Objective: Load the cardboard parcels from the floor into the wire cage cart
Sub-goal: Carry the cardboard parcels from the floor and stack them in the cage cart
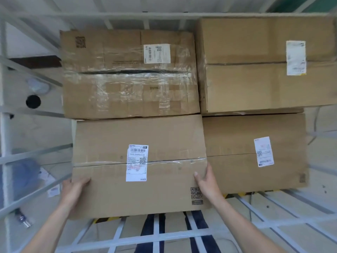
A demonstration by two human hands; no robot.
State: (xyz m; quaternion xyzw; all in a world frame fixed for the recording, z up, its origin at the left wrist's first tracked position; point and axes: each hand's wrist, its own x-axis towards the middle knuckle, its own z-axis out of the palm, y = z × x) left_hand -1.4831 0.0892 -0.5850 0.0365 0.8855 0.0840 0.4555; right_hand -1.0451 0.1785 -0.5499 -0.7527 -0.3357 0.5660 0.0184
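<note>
Looking down into the cart (116, 15), four boxes fill most of it, and the person has both hands on the one nearest them. That box (140, 165), at about seven o'clock in the view, carries a white label (137, 162) across its taped seam. The left hand (74, 190) wraps around its near left corner, fingers curled over the top and pressing on the cardboard. The right hand (207, 181) lies flatter against the right edge, fingers up along the side where this box meets its neighbour at four o'clock (255, 152).

The grip makes sense to me: one hand on each end lets the person steer a wide, awkward box square into its slot. It sits tight against the taped box (129, 73) at eleven o'clock behind it and touches the one to its right, so the load is being packed without gaps. The fourth box (268, 63), at one o'clock, stands higher than the rest.

The near edge of the held box overhangs the white bars (156, 236) at six o'clock, so I judge it is not fully seated yet and wants a push towards twelve o'clock. I cannot see any parcels left on the floor from here.
</note>
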